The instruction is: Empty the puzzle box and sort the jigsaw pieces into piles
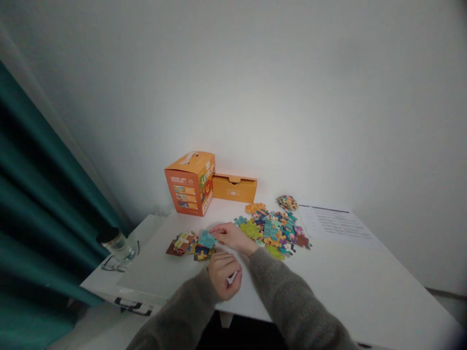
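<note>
My right hand (232,236) reaches left across the white table (346,282) and pinches a teal puzzle piece (206,239) over a small pile of assembled pieces (187,243). My left hand (224,274) rests curled on the table in front of that pile, its fingers folded in; whether it holds anything I cannot make out. A larger heap of loose colourful puzzle pieces (273,231) lies just right of my right hand. A small round stack of pieces (287,202) sits behind the heap.
An orange puzzle box (189,183) stands at the back, with a flat orange box (234,187) beside it. A printed sheet (335,222) lies at the right. A glass jar (116,243) and eyeglasses (114,265) sit at the left edge by a teal curtain (40,218).
</note>
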A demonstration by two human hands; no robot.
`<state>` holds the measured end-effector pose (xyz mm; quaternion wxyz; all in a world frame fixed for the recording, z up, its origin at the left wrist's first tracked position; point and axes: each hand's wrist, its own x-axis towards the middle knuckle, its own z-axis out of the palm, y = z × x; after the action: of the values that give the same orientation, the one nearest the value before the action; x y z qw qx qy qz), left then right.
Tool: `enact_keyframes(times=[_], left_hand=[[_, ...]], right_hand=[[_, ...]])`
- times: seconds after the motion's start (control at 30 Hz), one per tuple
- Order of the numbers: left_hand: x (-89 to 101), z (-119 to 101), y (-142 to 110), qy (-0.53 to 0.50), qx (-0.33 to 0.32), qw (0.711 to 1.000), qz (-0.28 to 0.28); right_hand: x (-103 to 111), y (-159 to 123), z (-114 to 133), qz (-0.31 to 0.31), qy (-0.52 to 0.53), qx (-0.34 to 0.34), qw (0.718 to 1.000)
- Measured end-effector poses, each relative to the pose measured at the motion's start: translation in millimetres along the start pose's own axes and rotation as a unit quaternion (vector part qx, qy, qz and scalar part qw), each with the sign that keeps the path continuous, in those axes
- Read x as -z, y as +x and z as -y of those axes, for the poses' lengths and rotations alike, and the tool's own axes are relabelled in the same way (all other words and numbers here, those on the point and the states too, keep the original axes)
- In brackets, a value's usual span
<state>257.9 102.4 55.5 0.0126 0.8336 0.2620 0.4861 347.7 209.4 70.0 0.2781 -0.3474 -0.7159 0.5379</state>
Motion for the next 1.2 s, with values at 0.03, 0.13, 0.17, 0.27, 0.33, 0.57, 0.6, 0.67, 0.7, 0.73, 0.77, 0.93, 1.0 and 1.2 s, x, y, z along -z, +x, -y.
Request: enact_keyframes(times=[0.03,0.13,0.17,0.27,0.33,0.57,0.6,0.67,0.7,0.73,0.77,0.93,1.0,1.2], left_hand=[[-0.4,0.8,-0.3,-0.003,0.006,1.0,-0.002],[-1.9,3.4,-1.1,-0.003,0.021,1.0,0.005],[-2.2,4.1,-1.3,-0.002,0.026,1.0,0.015],[-2.4,5.3,-1.5,-0.002,0.039,0.999,0.035],[-2.1,5.8,-1.6,-0.003,0.042,0.998,0.043],[0.1,7.1,-1.6,-0.023,0.055,0.996,0.063],[0.8,6.6,-1.1,-0.025,0.054,0.996,0.062],[2.6,4.9,0.3,-0.025,0.043,0.997,0.052],[3.7,3.9,1.0,-0.024,0.036,0.998,0.038],[4.9,3.0,1.5,-0.022,0.03,0.999,0.019],[6.3,2.4,1.6,-0.02,0.027,0.999,-0.005],[13.5,9.2,-6.4,-0.02,0.08,0.986,-0.145],[16.8,15.1,-11.7,-0.031,0.124,0.97,-0.206],[27.2,26.4,-19.1,-0.071,0.16,0.942,-0.286]], right_hand=[[-1.2,1.4,0.0,0.008,0.004,-0.002,1.0],[-0.1,-0.8,0.7,0.005,0.008,0.002,1.0],[1.8,-3.4,1.8,-0.002,0.004,0.006,1.0],[12.3,-14.7,7.8,-0.022,-0.013,0.018,1.0],[24.4,-23.7,11.7,-0.04,-0.03,0.036,0.998],[86.1,-51.8,-2.9,-0.23,-0.258,0.107,0.932],[89.2,-53.8,-6.5,-0.247,-0.292,0.108,0.918],[84.4,-54.8,-11.2,-0.238,-0.342,0.118,0.902],[76.6,-53.6,-11.8,-0.215,-0.358,0.13,0.899],[65.9,-51.2,-11.2,-0.184,-0.369,0.149,0.899],[53.3,-47.9,-9.5,-0.142,-0.38,0.172,0.898],[-7.4,-26.6,4.9,-0.016,-0.422,0.254,0.87],[-20.6,-20.8,8.1,-0.016,-0.448,0.247,0.859],[-29.0,-17.6,6.6,-0.041,-0.456,0.214,0.863]])
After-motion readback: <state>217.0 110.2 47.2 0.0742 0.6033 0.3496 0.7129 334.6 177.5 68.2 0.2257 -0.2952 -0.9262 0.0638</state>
